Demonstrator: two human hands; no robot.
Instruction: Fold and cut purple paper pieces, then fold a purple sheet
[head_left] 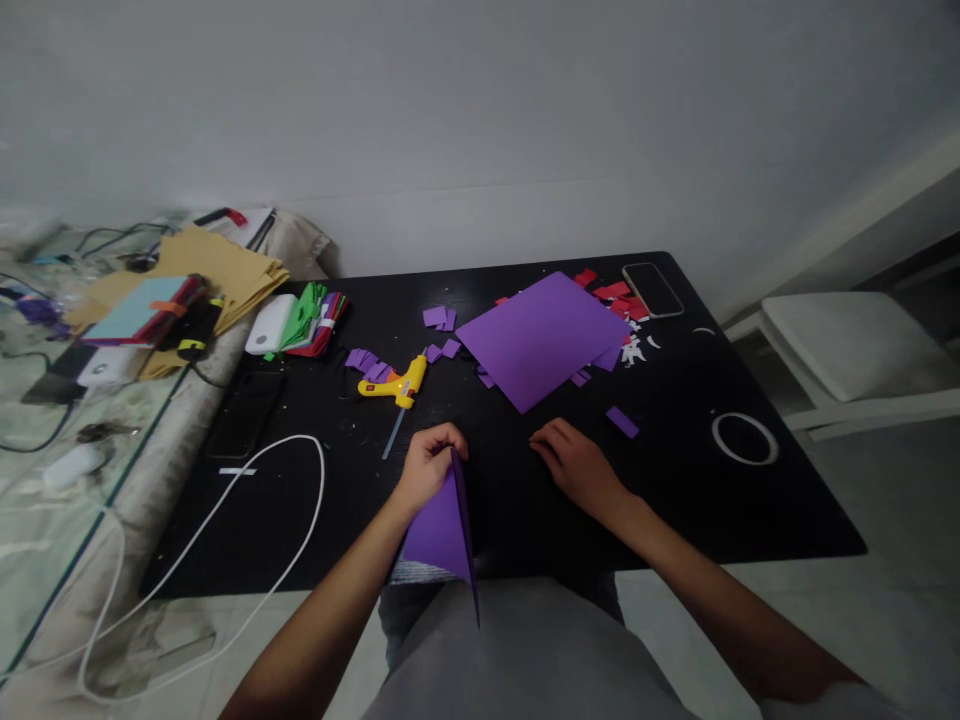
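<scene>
My left hand [435, 462] pinches the top of a folded purple sheet [439, 525], which hangs down over the table's front edge near my lap. Just beyond that hand lies a yellow glue gun [397, 383] with a glue stick poking out of its back. My right hand [574, 458] rests low over the black table, its fingers curled together; whether anything is between them is hidden. A large purple sheet [544, 340] lies flat beyond my right hand, and a small purple piece [622, 422] is to that hand's right.
Small purple pieces [363, 360] lie around the glue gun. Red scraps [616, 292], a phone [652, 290] and a white ring [745, 438] are on the right. A white cable [319, 490], a dark phone [246, 413] and bundled coloured paper [307, 318] occupy the left.
</scene>
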